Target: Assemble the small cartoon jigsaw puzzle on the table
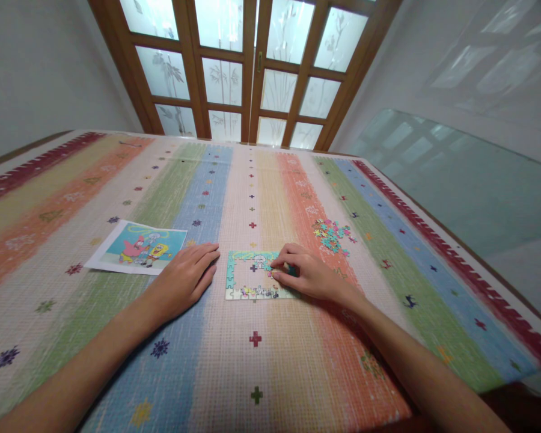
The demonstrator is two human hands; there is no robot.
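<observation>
A jigsaw puzzle [230, 282] lies on the striped tablecloth, its border joined and cloth showing through the middle. Over its right side, my right hand [307, 273] pinches a small puzzle piece [272, 274] between thumb and fingers; the fingers partly hide it. My left hand [190, 273] rests palm down just left of the puzzle, fingers stretched out and holding nothing. Left of that hand is a printed cartoon picture [139, 248] on white paper, close to the wrist. Several loose puzzle pieces [331, 236] form a pile beyond my right hand.
The patterned tablecloth [225, 361] covers a wide table. Wooden doors [247, 72] with frosted panes stand past its far edge. A glass panel [469, 192] runs along the right side, and a pale wall [36, 66] is at the left.
</observation>
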